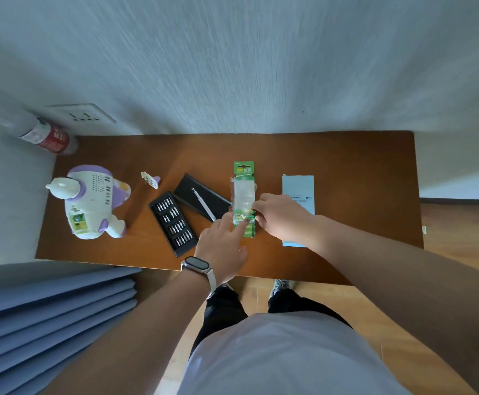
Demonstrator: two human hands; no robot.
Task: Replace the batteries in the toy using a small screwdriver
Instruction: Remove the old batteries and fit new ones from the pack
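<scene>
The left hand (221, 246), wearing a watch (197, 265) at the wrist, is lying low over the table (360, 172) with its fingers fairly straight, and its index finger is pressing down on the near end of the pack (244, 192) of batteries. The right hand (281, 215) is working from the opposite side, its fingers curled and pinching the pack's right edge just across from the left fingertip. The pack is lying flat between the two hands, with its green card header pointing away from them toward the wall and the batteries showing at the near end under the fingers. The screwdriver (203, 205) is lying on a black case (187, 189) just beyond and to the left of the left index finger, and neither hand is touching it. A bit tray (173, 223) is sitting just left of the left hand, close to its knuckles. The toy (93, 201) is lying well off to the left of that hand, out of its grasp, with its battery bay facing up and open and something green showing inside. A small cover (150, 179) is lying between the toy and the case, farther from the hands than the tray. A pale blue box (298, 186) is lying under the right wrist, just right of the pack.
</scene>
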